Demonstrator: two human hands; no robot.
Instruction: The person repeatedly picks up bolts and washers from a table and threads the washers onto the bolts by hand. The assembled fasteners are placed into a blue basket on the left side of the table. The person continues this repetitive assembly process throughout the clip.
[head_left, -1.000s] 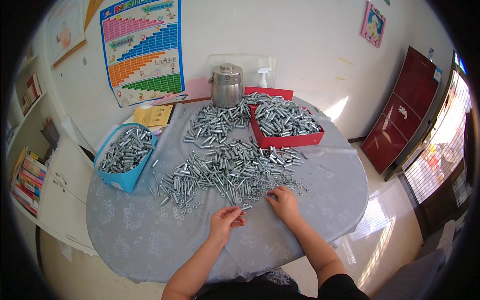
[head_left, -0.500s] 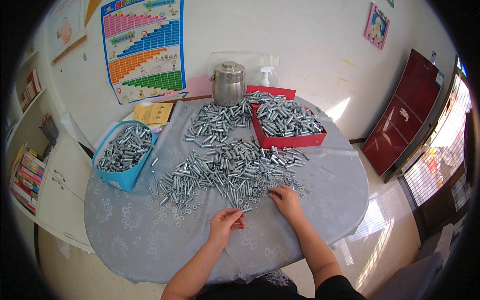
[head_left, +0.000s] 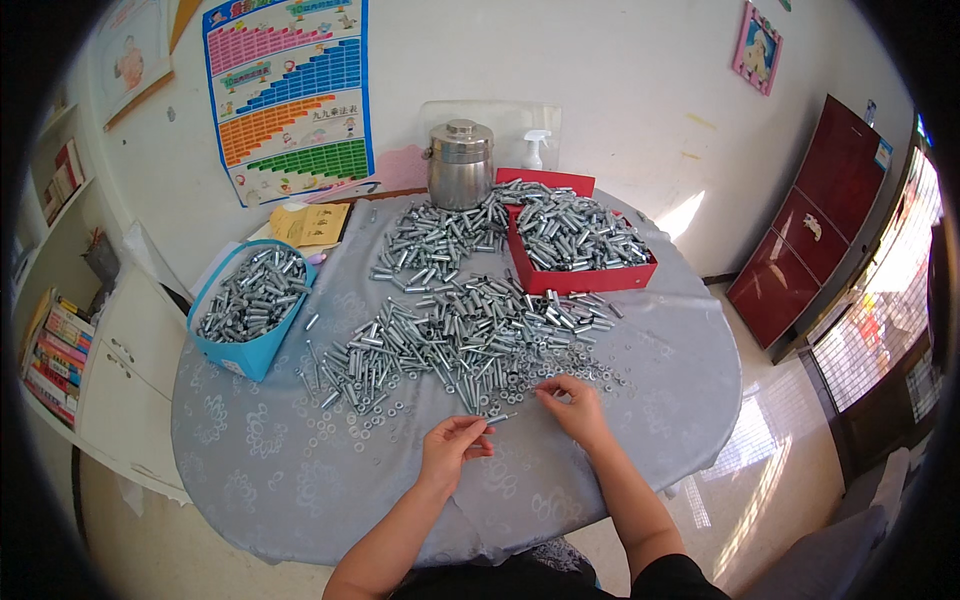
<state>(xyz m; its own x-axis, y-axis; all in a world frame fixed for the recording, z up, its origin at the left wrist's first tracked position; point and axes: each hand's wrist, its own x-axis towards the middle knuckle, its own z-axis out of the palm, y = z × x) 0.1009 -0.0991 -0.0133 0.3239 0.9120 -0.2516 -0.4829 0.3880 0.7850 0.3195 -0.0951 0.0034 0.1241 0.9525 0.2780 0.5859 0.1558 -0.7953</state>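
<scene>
My left hand [head_left: 450, 447], near the front of the table, pinches a thin silver bolt [head_left: 504, 417] that points to the right. A little to its right, my right hand [head_left: 572, 410] has thumb and forefinger pressed together at the edge of the scattered washers and nuts [head_left: 515, 380]. Whatever those fingertips hold is too small to make out. Just beyond both hands spreads a loose pile of silver bolts and metal sleeves [head_left: 450, 335].
A blue tub [head_left: 250, 357] of metal sleeves stands at the left, and a red box [head_left: 590, 280] heaped with them at the right back. Behind the pile are a steel canister [head_left: 460, 165], a spray bottle [head_left: 535, 150] and yellow papers [head_left: 310, 226]. Grey cloth [head_left: 330, 500] covers the oval table.
My right hand has shifted very slightly toward the bolt in my left hand. My left hand keeps its pinch on the bolt, and the view has tilted a little.
</scene>
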